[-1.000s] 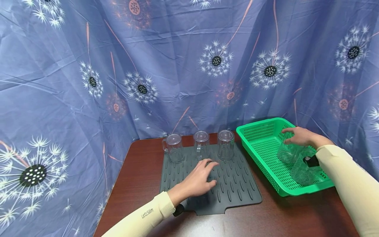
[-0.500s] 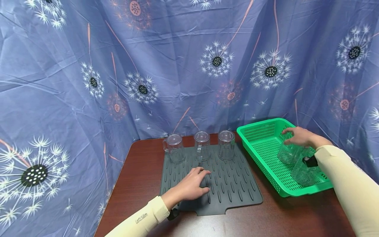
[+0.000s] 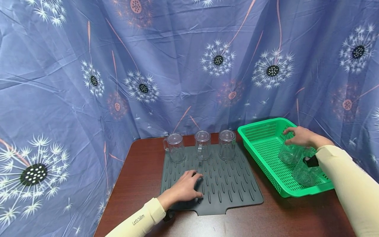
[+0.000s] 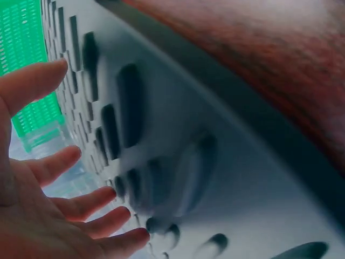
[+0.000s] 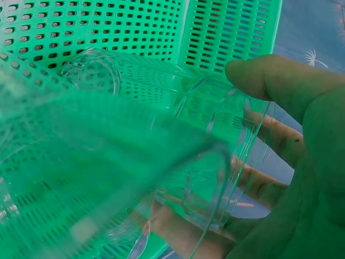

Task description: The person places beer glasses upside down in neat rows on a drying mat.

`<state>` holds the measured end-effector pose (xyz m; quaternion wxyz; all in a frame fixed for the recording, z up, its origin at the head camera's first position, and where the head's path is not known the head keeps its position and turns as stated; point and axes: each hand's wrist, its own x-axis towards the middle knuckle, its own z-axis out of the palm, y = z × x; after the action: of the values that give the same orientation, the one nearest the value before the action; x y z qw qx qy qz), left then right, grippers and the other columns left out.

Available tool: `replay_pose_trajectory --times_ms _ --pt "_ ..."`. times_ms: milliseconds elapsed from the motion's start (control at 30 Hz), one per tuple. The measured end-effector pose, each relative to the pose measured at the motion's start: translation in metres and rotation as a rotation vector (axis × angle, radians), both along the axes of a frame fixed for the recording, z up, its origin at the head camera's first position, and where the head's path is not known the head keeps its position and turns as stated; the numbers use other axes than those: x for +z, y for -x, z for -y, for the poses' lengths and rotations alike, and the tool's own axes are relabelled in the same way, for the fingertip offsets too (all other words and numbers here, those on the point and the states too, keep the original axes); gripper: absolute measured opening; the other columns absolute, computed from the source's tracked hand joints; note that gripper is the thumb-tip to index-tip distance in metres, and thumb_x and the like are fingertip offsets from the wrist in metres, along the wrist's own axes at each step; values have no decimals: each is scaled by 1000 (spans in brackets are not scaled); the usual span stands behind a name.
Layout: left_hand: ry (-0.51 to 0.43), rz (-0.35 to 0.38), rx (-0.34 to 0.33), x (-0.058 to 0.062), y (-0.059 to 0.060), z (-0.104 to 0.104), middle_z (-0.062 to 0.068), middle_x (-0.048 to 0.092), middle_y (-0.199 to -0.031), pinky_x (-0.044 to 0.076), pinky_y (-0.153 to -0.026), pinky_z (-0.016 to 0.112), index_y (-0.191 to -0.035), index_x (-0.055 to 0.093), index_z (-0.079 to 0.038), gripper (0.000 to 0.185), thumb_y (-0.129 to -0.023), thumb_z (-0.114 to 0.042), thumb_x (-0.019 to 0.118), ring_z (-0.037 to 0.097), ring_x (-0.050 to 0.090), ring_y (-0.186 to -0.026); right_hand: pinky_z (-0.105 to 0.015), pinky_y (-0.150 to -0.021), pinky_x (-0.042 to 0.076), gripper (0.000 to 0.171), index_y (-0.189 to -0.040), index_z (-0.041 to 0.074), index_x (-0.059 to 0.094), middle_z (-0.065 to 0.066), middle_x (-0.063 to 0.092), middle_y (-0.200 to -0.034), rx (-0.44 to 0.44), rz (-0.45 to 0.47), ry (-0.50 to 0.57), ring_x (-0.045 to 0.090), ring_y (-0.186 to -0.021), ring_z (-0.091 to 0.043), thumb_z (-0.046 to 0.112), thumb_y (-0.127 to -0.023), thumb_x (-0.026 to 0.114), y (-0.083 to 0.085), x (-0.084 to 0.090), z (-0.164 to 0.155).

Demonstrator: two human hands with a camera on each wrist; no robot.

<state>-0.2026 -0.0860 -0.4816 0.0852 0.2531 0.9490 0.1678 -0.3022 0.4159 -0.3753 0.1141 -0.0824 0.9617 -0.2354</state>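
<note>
Right hand [image 3: 299, 137] grips clear cup [image 3: 288, 154] inside basket [image 3: 260, 130].

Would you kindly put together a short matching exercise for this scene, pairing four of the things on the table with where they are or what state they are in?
Column one:
1. left hand
2. right hand
3. three clear mugs
4. green basket

Column two:
A. stand upside down in a row at the far edge of the grey mat
B. sits on the brown table, to the right of the mat
C. rests on the mat, holding nothing
D. grips a clear glass inside the basket

Pairs: 1-C, 2-D, 3-A, 4-B
</note>
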Motion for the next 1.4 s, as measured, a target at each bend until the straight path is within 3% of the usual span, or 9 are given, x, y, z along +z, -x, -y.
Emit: replay_pose_trajectory --times_ms 200,433,600,833,1067,1133,1200,1300,1400 --pt "19 -23 15 -6 -1 3 14 44 -152 40 -110 52 -141 57 -18 72 -78 -42 83 33 40 -141 -31 -43 36 61 -137 -9 47 -45 42 -125 8 -13 -12 27 -47 -10 23 -90 69 1 1 2" --pt "-12 35 65 -8 -2 3 18 33 -159 42 -108 53 -144 54 -14 77 -79 -44 85 36 31 -148 -32 -44 37 63 -139 -8 46 -46 41 -129 3 -10 -35 32 -49 -11 28 -92 68 1 -2 -1" --pt "-16 34 64 -11 -1 5 18 34 -158 43 -108 52 -144 54 -13 79 -78 -45 85 35 31 -147 -32 -43 38 65 -138 -8 45 -49 39 -129 11 -10 -19 30 -44 -9 30 -91 69 0 -3 -1" --pt "-16 38 54 -11 -1 7 17 35 -158 42 -108 52 -144 54 -14 79 -78 -47 84 34 31 -147 -33 -43 38 61 -138 -6 47 -41 50 -121 8 -11 -25 30 -43 -9 28 -92 69 0 -2 -1" --pt "-7 36 52 -11 -1 9 16 35 -158 44 -107 52 -144 53 -14 79 -79 -47 83 33 31 -147 -38 -44 42 60 -138 -6 46 -51 37 -132 23 -8 -21 37 -42 -12 28 -93 67 2 -1 1" --pt "-2 35 51 -11 -1 10 16 34 -158 44 -106 52 -145 53 -15 79 -80 -48 83 33 31 -147 -40 -47 43 59 -137 -6 48 -51 39 -131 27 -20 -41 49 -48 -21 29 -93 68 2 0 2" --pt "2 34 50 -11 -1 10 16 34 -159 44 -106 52 -145 53 -15 79 -80 -48 83 33 31 -148 -41 -53 45 58 -135 -7 50 -50 42 -130 37 -44 -74 62 -68 -37 29 -93 69 2 1 2" --pt "8 34 50 -11 -1 10 15 34 -159 44 -107 52 -145 52 -16 79 -80 -49 82 33 30 -148 -42 -62 47 59 -134 -7 51 -48 46 -128 54 -74 -107 58 -103 -56 31 -94 69 2 2 2" --pt "10 36 49 -11 -1 10 15 33 -159 43 -108 52 -145 52 -16 79 -80 -49 82 33 30 -148 -44 -60 49 58 -136 -6 50 -49 44 -131 51 -67 -91 57 -106 -57 31 -95 68 2 4 4"
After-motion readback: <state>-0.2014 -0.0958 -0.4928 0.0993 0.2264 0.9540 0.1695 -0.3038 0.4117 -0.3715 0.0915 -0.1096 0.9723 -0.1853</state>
